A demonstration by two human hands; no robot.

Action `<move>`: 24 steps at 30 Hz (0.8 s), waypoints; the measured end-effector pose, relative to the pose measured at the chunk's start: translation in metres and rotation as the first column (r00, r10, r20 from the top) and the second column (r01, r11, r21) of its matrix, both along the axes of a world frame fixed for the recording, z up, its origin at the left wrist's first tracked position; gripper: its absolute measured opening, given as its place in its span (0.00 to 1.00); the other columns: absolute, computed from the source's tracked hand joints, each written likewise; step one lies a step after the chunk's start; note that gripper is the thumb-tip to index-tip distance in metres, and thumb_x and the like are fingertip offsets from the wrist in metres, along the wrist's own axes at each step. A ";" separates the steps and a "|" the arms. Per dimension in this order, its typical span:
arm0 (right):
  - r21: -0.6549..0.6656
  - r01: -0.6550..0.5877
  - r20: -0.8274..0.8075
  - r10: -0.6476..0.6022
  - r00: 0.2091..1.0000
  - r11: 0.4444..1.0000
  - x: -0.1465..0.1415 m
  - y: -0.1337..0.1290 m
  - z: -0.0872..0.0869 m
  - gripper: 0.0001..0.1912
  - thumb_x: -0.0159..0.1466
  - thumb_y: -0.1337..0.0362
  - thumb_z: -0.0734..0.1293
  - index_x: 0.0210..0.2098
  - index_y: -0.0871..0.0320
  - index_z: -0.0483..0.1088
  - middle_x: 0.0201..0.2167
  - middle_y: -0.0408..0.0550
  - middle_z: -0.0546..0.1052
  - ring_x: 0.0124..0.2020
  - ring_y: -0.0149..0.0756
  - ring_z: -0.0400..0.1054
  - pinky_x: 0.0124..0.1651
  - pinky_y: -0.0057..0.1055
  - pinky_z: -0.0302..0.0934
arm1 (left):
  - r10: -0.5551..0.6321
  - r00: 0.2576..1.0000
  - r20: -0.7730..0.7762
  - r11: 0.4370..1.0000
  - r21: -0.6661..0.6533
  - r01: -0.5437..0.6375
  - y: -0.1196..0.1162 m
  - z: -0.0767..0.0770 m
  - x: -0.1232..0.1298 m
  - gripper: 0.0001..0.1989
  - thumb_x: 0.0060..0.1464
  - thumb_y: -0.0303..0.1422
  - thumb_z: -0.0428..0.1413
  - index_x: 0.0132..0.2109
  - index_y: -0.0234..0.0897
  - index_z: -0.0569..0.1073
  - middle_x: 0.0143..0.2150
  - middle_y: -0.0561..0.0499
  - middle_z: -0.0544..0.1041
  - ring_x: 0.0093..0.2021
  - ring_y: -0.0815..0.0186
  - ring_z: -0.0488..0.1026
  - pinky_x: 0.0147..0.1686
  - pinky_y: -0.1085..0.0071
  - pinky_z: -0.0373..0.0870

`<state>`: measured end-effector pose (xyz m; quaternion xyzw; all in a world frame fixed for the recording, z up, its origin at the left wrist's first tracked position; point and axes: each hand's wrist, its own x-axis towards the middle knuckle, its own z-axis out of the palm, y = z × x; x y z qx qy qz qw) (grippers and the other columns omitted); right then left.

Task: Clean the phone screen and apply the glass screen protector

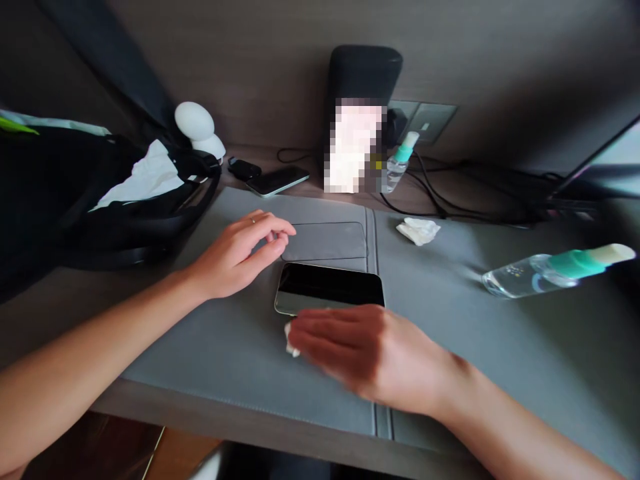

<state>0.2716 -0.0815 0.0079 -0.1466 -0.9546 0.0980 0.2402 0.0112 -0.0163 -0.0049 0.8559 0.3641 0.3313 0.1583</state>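
Observation:
A smartphone with a dark, shiny screen lies flat on the grey desk mat. Just beyond its left end, my left hand hovers or rests over the mat, fingers loosely bent, thumb apart, holding nothing. My right hand is closed at the phone's near edge and slightly blurred. From under its fingertips pokes a piece of white tissue; the rest of the tissue is hidden by the hand. The phone's lower right part is covered by this hand.
On the right stands a clear spray bottle; a crumpled tissue lies near it. Behind are a second phone, a smaller spray bottle and black cables. A black bag fills the left side.

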 end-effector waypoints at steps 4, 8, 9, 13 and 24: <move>-0.068 0.165 -0.107 -0.172 0.979 0.984 0.031 0.009 0.012 0.15 0.74 0.71 0.60 0.54 0.60 0.76 0.52 0.52 0.83 0.54 0.37 0.78 0.55 0.33 0.75 | 0.037 0.999 -0.011 0.999 -0.010 -0.038 -0.002 -0.002 -0.001 0.09 0.69 0.33 0.51 0.51 0.39 0.74 0.42 0.49 0.78 0.40 0.64 0.74 0.44 0.65 0.71; -0.014 0.670 -0.040 -0.670 0.741 0.742 0.079 0.041 0.009 0.13 0.71 0.67 0.64 0.48 0.54 0.80 0.45 0.50 0.85 0.45 0.45 0.81 0.48 0.42 0.76 | 0.220 0.974 0.055 0.976 -0.001 -0.220 -0.001 -0.003 -0.002 0.06 0.66 0.34 0.55 0.46 0.39 0.74 0.39 0.52 0.78 0.37 0.66 0.73 0.39 0.66 0.71; 0.008 0.711 -0.024 -0.711 0.703 0.703 0.087 0.047 0.007 0.12 0.70 0.67 0.65 0.45 0.56 0.80 0.43 0.51 0.85 0.44 0.46 0.81 0.48 0.43 0.76 | 0.254 0.965 0.062 0.967 0.001 -0.255 0.000 -0.003 -0.003 0.06 0.65 0.34 0.55 0.45 0.39 0.74 0.38 0.53 0.78 0.36 0.67 0.72 0.38 0.67 0.70; 0.009 0.694 0.124 -0.690 0.713 0.720 0.095 0.052 0.003 0.11 0.69 0.60 0.67 0.40 0.56 0.82 0.45 0.52 0.85 0.47 0.47 0.80 0.52 0.45 0.74 | 0.308 0.949 0.063 0.951 0.018 -0.310 0.002 -0.003 -0.001 0.05 0.63 0.34 0.56 0.44 0.38 0.74 0.37 0.54 0.77 0.35 0.68 0.73 0.37 0.67 0.69; -0.057 0.651 0.106 -0.644 0.758 0.757 0.057 0.044 -0.005 0.32 0.74 0.47 0.60 0.64 0.68 0.69 0.53 0.65 0.80 0.58 0.56 0.72 0.61 0.58 0.65 | 0.424 0.885 -0.190 0.901 0.185 -0.392 -0.002 0.005 0.000 0.04 0.58 0.34 0.56 0.39 0.40 0.74 0.36 0.48 0.80 0.40 0.56 0.76 0.39 0.62 0.70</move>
